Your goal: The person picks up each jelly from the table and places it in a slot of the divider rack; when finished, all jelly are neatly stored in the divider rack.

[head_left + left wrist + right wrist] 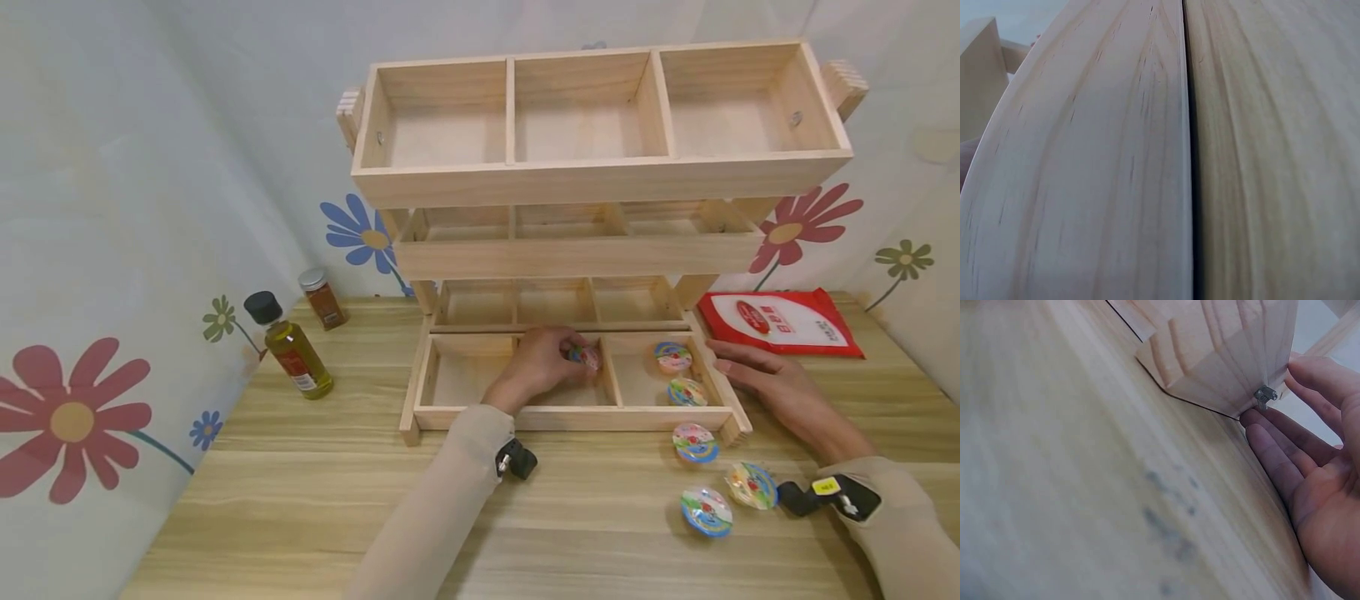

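Note:
My left hand reaches into the middle compartment of the bottom tier of a wooden rack. Its fingertips pinch a small jelly cup with a printed lid. Only a sliver of that hand shows in the left wrist view, where the front board fills much of the picture. My right hand lies against the rack's right side, its fingers extended. In the right wrist view, fingertips touch the side board near a metal fastener. Two jelly cups, one pink-lidded, sit in the right compartment.
Three more jelly cups, including a pink-lidded one, lie on the table in front. A red-and-white packet is behind my right hand. An oil bottle and a spice jar stand at left. Higher tiers overhang the bottom one.

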The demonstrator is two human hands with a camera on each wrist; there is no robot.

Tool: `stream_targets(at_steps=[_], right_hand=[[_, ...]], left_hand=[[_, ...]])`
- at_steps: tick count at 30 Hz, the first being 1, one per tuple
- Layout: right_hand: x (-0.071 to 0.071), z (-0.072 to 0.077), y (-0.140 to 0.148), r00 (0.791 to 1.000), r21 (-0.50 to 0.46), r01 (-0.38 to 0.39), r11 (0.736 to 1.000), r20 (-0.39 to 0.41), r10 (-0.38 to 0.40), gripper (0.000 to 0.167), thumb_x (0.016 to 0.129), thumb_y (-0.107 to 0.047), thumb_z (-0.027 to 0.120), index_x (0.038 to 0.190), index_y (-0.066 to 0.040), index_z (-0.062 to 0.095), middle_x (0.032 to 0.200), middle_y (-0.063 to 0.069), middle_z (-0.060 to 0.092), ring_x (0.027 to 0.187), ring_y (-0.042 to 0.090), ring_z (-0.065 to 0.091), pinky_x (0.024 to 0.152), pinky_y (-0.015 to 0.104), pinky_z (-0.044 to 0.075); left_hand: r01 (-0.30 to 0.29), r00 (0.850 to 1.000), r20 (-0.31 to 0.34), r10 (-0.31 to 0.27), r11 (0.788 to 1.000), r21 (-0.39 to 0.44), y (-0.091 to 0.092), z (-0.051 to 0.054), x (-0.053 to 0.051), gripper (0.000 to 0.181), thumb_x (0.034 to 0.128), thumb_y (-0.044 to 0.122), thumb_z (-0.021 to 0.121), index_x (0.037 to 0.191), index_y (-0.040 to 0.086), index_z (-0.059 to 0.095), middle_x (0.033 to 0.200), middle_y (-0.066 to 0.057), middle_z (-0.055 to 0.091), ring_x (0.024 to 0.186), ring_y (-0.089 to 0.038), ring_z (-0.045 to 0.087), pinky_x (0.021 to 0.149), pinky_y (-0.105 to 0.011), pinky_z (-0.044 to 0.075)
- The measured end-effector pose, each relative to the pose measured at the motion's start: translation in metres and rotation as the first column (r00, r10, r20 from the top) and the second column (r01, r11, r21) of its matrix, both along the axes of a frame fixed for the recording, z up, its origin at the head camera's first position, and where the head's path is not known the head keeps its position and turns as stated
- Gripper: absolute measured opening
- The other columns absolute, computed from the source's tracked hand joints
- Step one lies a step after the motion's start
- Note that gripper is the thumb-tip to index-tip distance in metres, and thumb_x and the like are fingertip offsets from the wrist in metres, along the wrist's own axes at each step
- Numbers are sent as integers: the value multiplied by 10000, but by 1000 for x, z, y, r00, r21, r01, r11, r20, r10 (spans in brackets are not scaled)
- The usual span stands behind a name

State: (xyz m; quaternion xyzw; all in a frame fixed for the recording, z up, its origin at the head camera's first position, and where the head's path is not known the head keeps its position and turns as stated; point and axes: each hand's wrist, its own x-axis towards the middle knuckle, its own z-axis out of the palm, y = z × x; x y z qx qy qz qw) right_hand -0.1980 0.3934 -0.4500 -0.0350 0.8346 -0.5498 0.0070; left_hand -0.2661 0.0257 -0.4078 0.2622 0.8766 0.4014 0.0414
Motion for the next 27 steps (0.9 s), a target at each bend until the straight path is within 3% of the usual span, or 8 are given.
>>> stream_targets(at_steps=[4, 13, 23, 27], right_hand=[[0, -1, 1, 1000, 25, 2, 1000, 11, -2, 537, 1096, -344, 611, 1577, -120, 526, 1303, -300, 583, 1180, -92, 513, 907, 91, 468], [0, 2, -1, 999, 16, 9, 1000, 39, -9, 555, 1093, -360, 613, 1586, -125, 513, 1301, -290, 575, 1180, -73, 514, 907, 99, 479], [-1, 3, -2, 999, 9, 13, 1000, 50, -13, 572, 1090, -378, 615, 1592, -129, 504, 1312, -276, 566, 1170, -77, 524, 907, 105, 486], [0, 2, 0, 999, 12, 2, 1000, 38, -3, 560, 1097, -361, 604, 1590, -116, 504, 1312, -277, 560, 1186, -59, 507, 909, 103, 484]], left_hand=[[1, 1000, -7, -1, 1000, -12, 0, 0, 0, 331, 883, 207, 878, 1176, 86, 784, 1062, -29, 784, 970, -134, 668, 874, -230, 506], [9, 999, 43, -9, 1000, 7, -3, 3, 0, 341, 915, 227, 841, 1206, 66, 767, 1060, -63, 780, 955, -141, 676, 848, -238, 523], [-85, 994, 78, 81, 995, 46, -10, 17, 3, 470, 902, 314, 865, 1256, 32, 739, 1122, -84, 776, 1048, -199, 710, 911, -296, 554], [-87, 993, 88, 79, 993, 81, -12, 23, 7, 547, 889, 371, 877, 1299, 43, 726, 1216, -107, 748, 1128, -210, 682, 958, -313, 544]])
